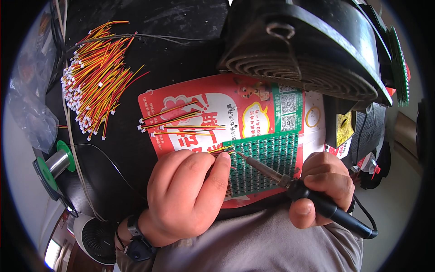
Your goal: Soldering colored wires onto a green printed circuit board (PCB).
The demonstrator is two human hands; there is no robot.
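Note:
My right hand (327, 185) is closed round the black handle of a soldering iron (272, 172). The iron's tip points left and rests at or just above the left edge of a green circuit board panel (267, 158), which carries rows of small parts. At that same edge my left hand (188, 192) is closed, its thumb and fingers pinching thin red, yellow and black wires (220, 151) against the board. The fingers hide most of these wires. Several loose wires with white plugs (181, 119) lie on a red and white printed sheet (158, 97) under the board.
A large pile of plug-ended wires (99, 81) lies at the far left. A solder spool (56, 164) stands on the left, its strand running right. A black fan-like unit (303, 50) looms at the back right, with a yellow sponge (344, 129) near it. Cables cross the left side.

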